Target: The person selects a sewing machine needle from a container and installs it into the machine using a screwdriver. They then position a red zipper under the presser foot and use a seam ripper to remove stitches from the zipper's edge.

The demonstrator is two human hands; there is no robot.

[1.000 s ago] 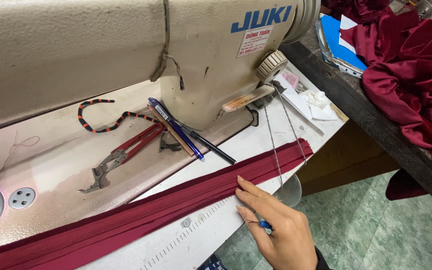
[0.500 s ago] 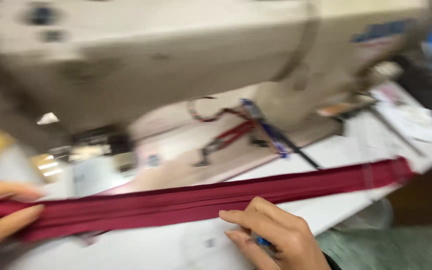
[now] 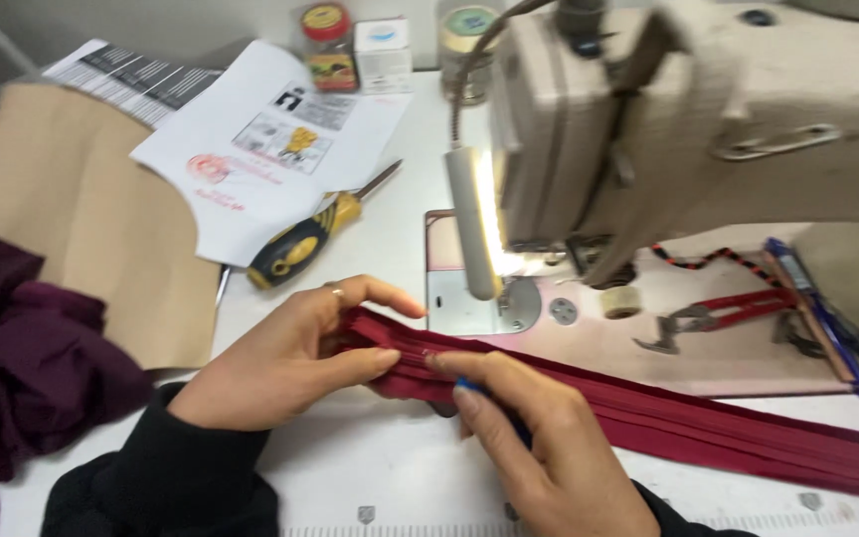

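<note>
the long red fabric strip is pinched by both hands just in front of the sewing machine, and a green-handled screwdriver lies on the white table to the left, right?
One detail is wrong: the screwdriver has a yellow and black handle, not green, as the head view shows. The rest stands: the left hand and the right hand both pinch the long red fabric strip in front of the beige sewing machine, and the screwdriver lies on the white table to the left.

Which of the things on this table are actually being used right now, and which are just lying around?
In use:
left hand and right hand, both pinching the red fabric strip
sewing machine, its lamp lit

Lying about:
yellow-and-black screwdriver
red-handled snips
blue pens
printed papers
brown paper pattern
jars
dark purple cloth
</note>
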